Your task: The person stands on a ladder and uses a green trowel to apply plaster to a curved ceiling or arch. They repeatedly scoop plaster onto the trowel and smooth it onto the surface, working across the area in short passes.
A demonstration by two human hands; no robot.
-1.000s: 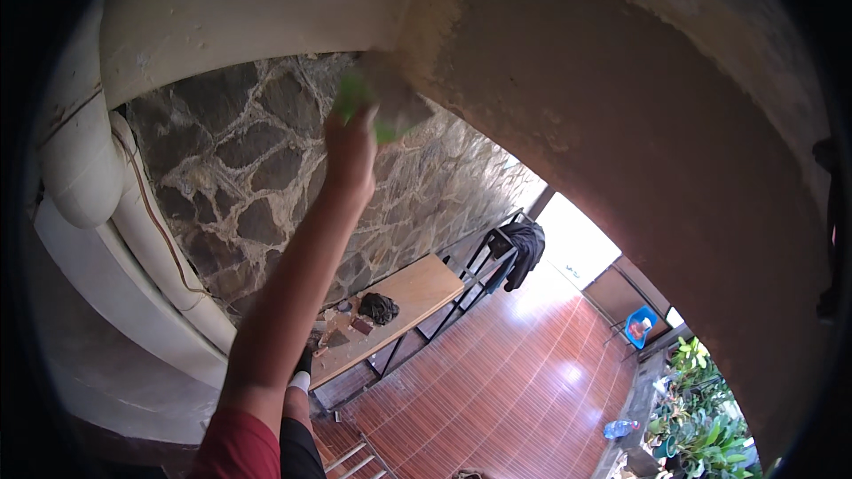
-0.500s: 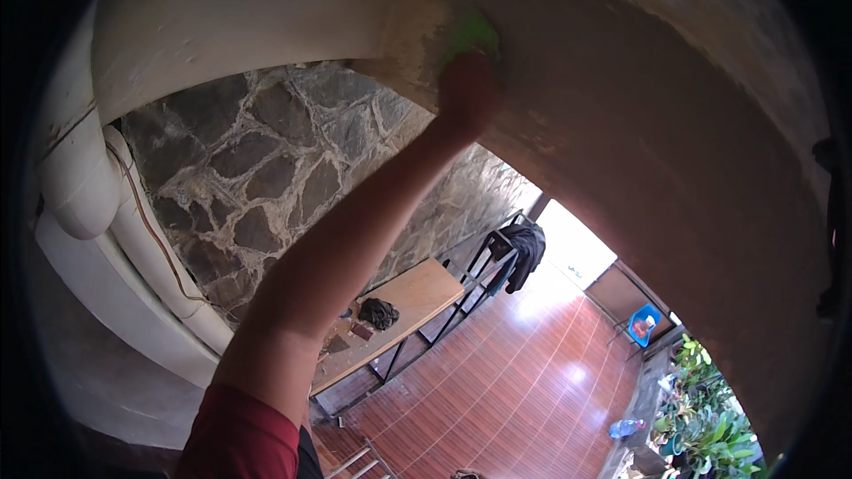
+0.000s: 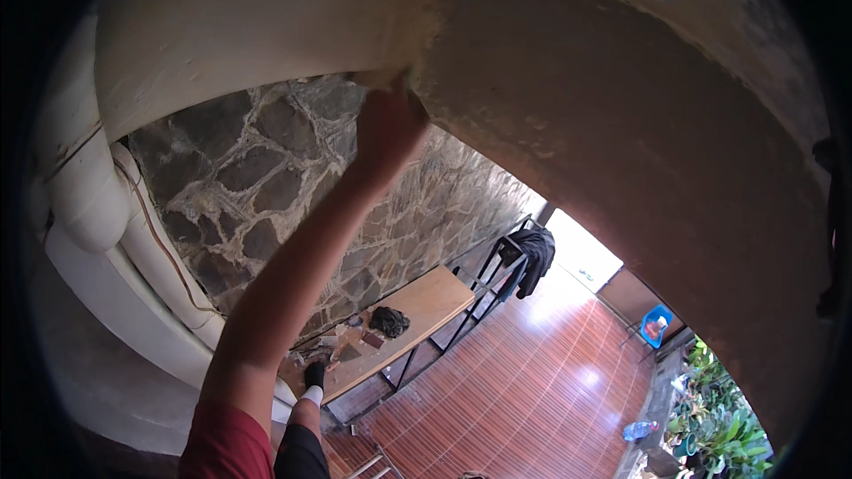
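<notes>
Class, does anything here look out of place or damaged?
Yes: loose scraps litter the near end of the bench, making it untidy. Overhead, the dark patch looks odd: its edge is ragged, perhaps unfinished or worn.

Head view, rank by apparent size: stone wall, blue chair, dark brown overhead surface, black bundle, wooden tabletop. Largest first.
1. Dark brown overhead surface
2. Stone wall
3. Wooden tabletop
Smallest, unranked: blue chair and black bundle; too alike to call.
</notes>
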